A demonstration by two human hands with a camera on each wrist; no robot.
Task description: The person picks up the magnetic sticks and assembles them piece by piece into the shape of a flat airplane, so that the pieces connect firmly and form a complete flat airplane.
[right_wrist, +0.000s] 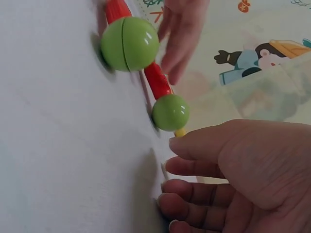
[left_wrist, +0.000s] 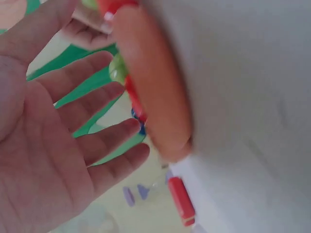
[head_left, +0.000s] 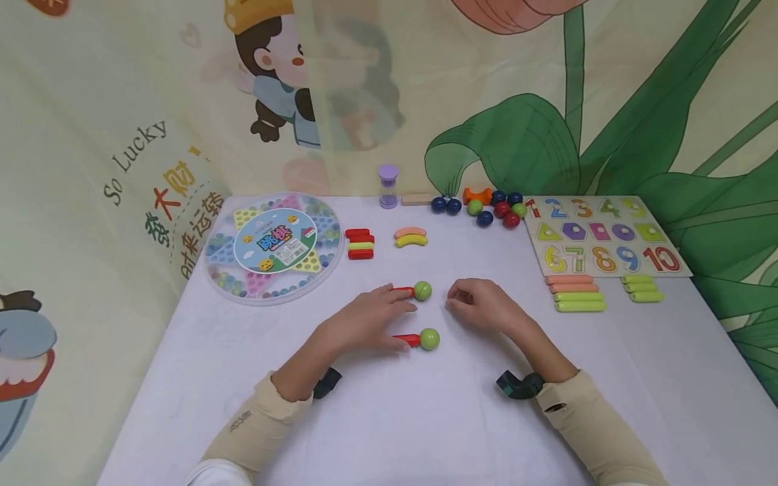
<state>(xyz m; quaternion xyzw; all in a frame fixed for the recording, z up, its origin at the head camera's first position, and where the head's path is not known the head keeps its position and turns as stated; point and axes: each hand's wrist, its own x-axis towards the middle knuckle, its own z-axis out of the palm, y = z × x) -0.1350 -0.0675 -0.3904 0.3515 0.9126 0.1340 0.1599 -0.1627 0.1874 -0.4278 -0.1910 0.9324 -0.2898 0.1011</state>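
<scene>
My left hand (head_left: 371, 320) hovers palm down with spread fingers over two red rods (head_left: 408, 340), gripping nothing. A green ball (head_left: 429, 339) touches the right end of the nearer rod, and another green ball (head_left: 422, 291) sits at the end of the farther one. In the left wrist view, a salmon-orange rod (left_wrist: 150, 82) lies beside the palm; the head view hides it behind the hand. To the right of the balls, my right hand (head_left: 483, 307) rests near the table with loosely curled fingers, holding nothing. The right wrist view shows a gap between its fingertips and the nearest green ball (right_wrist: 171, 112).
A round star-patterned board (head_left: 219, 287) lies at left. Short red and green rods (head_left: 361, 254), curved rods (head_left: 411, 241), an hourglass (head_left: 387, 186) and several coloured balls (head_left: 484, 218) stand farther back. A number puzzle board (head_left: 681, 270) and more rods (head_left: 580, 306) lie at right.
</scene>
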